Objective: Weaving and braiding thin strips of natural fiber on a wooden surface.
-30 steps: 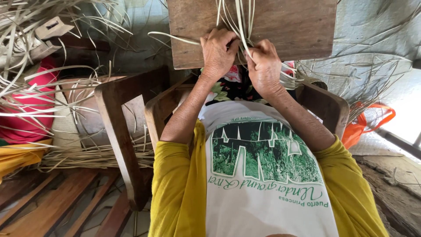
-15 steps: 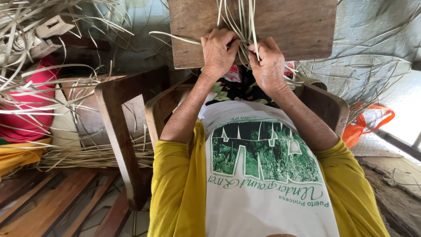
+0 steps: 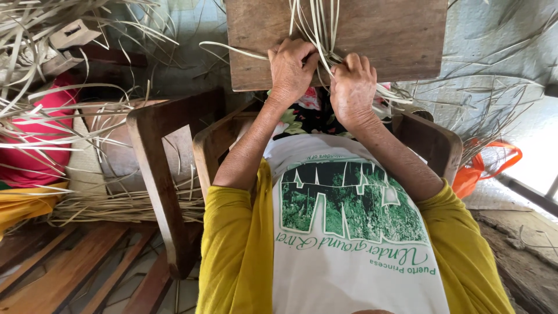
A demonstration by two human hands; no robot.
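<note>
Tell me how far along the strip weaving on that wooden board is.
Early stage, it seems. Done: only a narrow gathered run of pale strips lies on the wooden board; no wide woven patch shows. In hand: the left hand and right hand both pinch strips at the board's near edge. Left: long loose ends and a bundle of unused strips beside the chair.

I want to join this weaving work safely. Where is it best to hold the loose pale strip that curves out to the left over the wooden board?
Probably near its root beside the left hand, not the free tip. The strip lies flat on the wooden board and is thin, so pinch its flat faces, coming from the left, clear of both hands.
</note>
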